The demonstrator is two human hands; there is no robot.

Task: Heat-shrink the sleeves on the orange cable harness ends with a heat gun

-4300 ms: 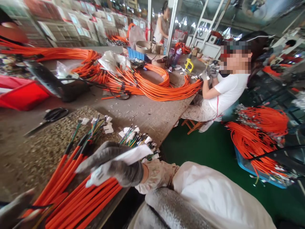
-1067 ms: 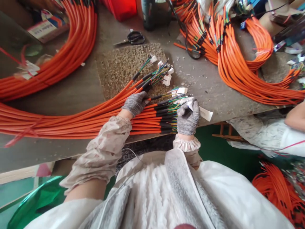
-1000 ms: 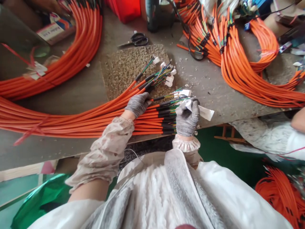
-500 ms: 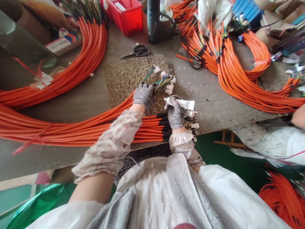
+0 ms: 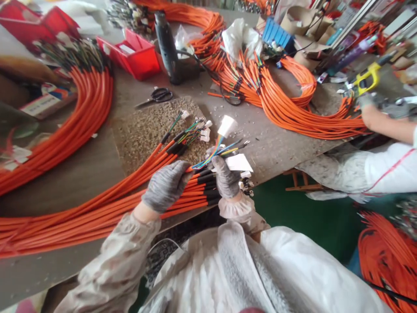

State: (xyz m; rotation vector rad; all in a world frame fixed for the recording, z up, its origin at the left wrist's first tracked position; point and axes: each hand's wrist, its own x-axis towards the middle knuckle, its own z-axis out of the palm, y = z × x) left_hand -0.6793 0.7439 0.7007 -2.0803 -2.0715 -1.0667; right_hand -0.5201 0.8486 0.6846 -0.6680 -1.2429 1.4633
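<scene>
My left hand [image 5: 166, 184], in a grey glove, is closed around an orange cable [image 5: 190, 169] near its stripped end. Blue, green and yellow wires [image 5: 213, 152] fan out from that end, and one group carries a white connector [image 5: 227, 126]. My right hand [image 5: 225, 177], gloved too, is closed on a white flat-ended tube [image 5: 240, 163], with its thumb up against the wires. Below both hands lies a bundle of orange cables [image 5: 185, 198] with black sleeves. Several more cable ends with white connectors [image 5: 205, 134] rest on a rough brown board [image 5: 133, 139].
Scissors [image 5: 159, 95] lie behind the board, near a heat gun [image 5: 167, 52] and a red bin [image 5: 137, 56]. Orange cable coils [image 5: 286, 113] cover the right of the table [image 5: 270, 161]. A co-worker's arm [image 5: 387, 124] reaches in there, by a yellow-handled tool [image 5: 368, 80].
My left hand has left the cable ends on the board and now grips one cable beside my right hand. My right hand still holds the white tube. The view has swung right.
</scene>
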